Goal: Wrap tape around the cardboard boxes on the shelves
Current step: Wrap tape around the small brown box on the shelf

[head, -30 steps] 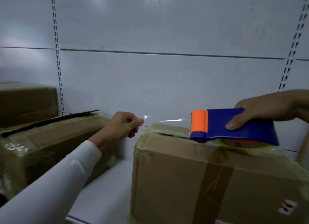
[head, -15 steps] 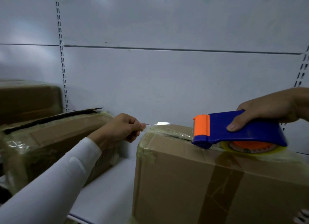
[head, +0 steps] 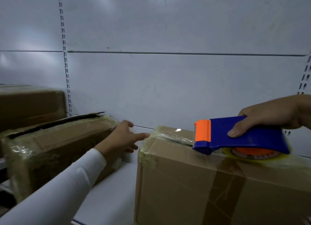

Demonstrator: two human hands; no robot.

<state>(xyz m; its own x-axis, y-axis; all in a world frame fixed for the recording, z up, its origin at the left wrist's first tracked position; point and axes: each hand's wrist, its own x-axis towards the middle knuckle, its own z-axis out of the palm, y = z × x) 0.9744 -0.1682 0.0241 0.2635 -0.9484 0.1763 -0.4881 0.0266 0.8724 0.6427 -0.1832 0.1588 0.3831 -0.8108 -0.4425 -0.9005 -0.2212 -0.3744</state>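
Note:
A brown cardboard box point(head: 210, 187) stands on the white shelf at the right, its top and corners covered in clear tape. On its top lies a blue and orange tape dispenser point(head: 239, 137), which my right hand point(head: 269, 113) grips by the blue body. Clear tape point(head: 171, 134) runs from the dispenser's orange blade across the box's top left corner. My left hand point(head: 124, 139) is spread with straight fingers, its fingertip reaching the box's left top edge. It holds nothing.
A second taped cardboard box point(head: 55, 149) with a gaping dark top seam lies at the left. Behind it sits another brown box point(head: 32, 105). White shelf floor point(head: 109, 191) shows between the boxes. The white back panel point(head: 168, 82) has slotted uprights.
My left hand let go of the tape end it was pinching and spread its fingers toward the box's left edge. The tape now lies on the box corner. The dispenser stayed put.

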